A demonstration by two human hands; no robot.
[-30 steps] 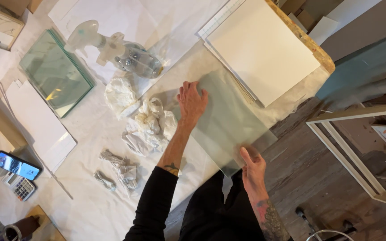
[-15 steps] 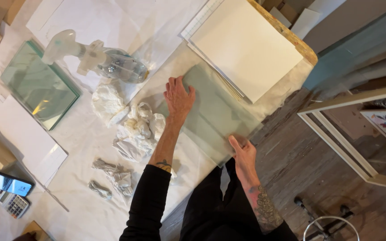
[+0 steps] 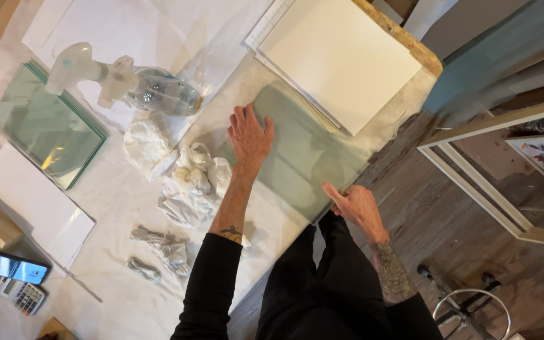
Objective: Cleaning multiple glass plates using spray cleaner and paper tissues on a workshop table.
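The person wears a black long-sleeved top. The sleeve on the left arm is pushed up to just below the elbow, and a small dark tattoo sits on the bare forearm right beside the cuff. The left hand (image 3: 249, 135) is bare, with no ring or watch in view. The right hand (image 3: 355, 204) is bare too. The right forearm, nearer the right of the scene, carries a dense grey-black tattoo from the wrist back to the sleeve; its pattern is too blurred to make out. Dark trousers, probably black, show below, between the arms.
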